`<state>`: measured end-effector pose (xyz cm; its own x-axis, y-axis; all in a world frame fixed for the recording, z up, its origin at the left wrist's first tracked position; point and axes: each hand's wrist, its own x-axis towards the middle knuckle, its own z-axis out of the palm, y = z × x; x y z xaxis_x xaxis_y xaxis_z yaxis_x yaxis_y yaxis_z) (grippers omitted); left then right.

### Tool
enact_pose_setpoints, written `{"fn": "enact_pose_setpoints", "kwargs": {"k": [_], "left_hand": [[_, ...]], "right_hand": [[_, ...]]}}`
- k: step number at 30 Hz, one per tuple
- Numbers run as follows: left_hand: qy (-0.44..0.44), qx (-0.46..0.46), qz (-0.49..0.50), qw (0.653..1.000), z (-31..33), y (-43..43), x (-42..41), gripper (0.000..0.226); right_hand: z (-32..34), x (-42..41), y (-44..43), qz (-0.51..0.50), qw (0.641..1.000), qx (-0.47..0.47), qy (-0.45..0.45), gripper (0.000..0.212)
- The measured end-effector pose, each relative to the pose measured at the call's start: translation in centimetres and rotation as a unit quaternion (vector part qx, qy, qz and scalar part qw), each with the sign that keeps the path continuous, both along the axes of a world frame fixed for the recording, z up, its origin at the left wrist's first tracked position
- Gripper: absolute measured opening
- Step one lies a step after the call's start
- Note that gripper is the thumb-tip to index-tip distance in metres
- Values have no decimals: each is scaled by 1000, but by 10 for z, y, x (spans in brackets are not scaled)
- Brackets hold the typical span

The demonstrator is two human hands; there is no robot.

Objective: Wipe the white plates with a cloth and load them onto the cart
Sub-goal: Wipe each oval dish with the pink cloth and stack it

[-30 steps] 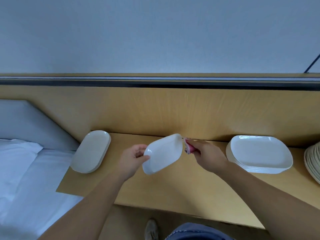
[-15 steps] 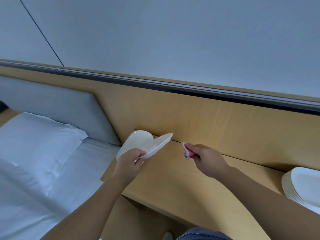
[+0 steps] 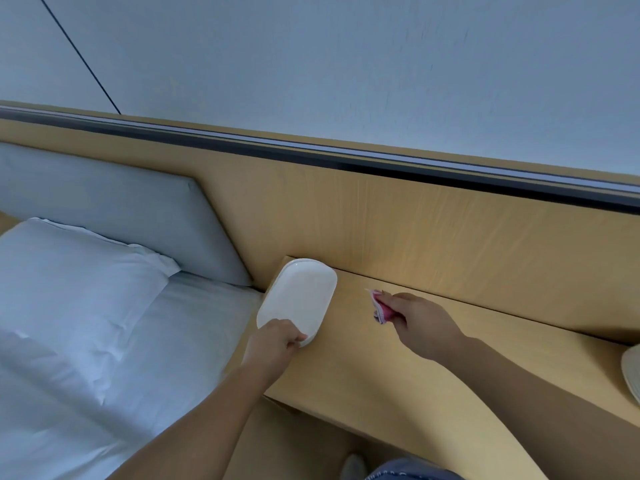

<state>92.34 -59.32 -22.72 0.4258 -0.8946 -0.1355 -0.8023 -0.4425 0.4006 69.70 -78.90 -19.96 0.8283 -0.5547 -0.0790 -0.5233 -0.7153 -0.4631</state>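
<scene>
Head view shows your left hand point(image 3: 273, 344) curled over the near rim of a white plate point(image 3: 298, 294), which lies at the far-left corner of the worktop point(image 3: 433, 382), just beside the bed point(image 3: 194, 341). Whether another plate sits under it you cannot tell from here. Your right hand point(image 3: 424, 325) hovers over the worktop to the right of the plate, apart from it, with its fingers closed round a bunched pink cloth point(image 3: 381, 308).

Treat the plate as stiff, glazed and likely slippery, and it will probably chip if it knocks the wooden edge or another plate. It looks light enough for one hand, but a pinch at one end leaves the long oval free to tip. Take hold with your thumb on top of the rim and your fingers underneath, or shift your grip to the middle of a long side. The cloth is soft and will give extra grip if you cup the plate through it. No cart is in view, and only the edge of a second stack point(image 3: 632, 374) shows at the far right.
</scene>
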Motion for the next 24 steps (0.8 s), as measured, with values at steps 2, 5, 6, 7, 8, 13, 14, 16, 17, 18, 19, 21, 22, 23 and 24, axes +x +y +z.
{"fn": "enact_pose_setpoints", "kwargs": {"k": [2,5,6,7,8,13,14,16,17,18,19,21,22,23,24], "left_hand": [[15,21,0,1000,-6,-2,5,25],[32,44,0,998,-15,-5,10,25],[34,53,-3,998,-18,-6,11,26],[34,59,-8,998,-21,-7,13,26],[35,64,-11,997,-22,-8,14,26],[11,78,-10,997,-18,-16,17,26],[1,79,-8,997,-16,-18,16,29],[6,60,-9,998,-13,-27,12,31],[21,45,-9,999,-11,-33,8,30],[37,33,-14,999,-8,-42,3,28],[50,29,-23,998,-5,-51,-2,26],[69,31,-49,996,0,-73,-18,24],[78,28,-64,995,4,-84,-27,23],[87,23,-75,993,6,-94,-37,23],[100,14,-82,992,8,-105,-48,24]], "right_hand": [[-2,3,0,0,1000,-4,15,53],[-5,5,-1,-1,1000,1,21,55],[-5,5,-2,-4,1000,4,21,56],[-6,5,-2,-6,1000,6,24,56],[-6,4,-3,-8,1000,7,27,56],[-9,-1,-9,-9,999,6,33,56],[-9,-2,-10,-11,999,5,35,56],[-6,-7,-12,-21,999,5,32,56],[-4,-11,-13,-28,999,5,27,56],[-2,-16,-15,-37,999,6,23,55],[1,-23,-17,-50,999,7,19,55],[7,-40,-20,-82,997,10,-1,53],[9,-50,-21,-99,995,6,-17,50],[12,-62,-22,-116,993,0,-32,44],[15,-74,-23,-135,990,-5,-45,39]]}}
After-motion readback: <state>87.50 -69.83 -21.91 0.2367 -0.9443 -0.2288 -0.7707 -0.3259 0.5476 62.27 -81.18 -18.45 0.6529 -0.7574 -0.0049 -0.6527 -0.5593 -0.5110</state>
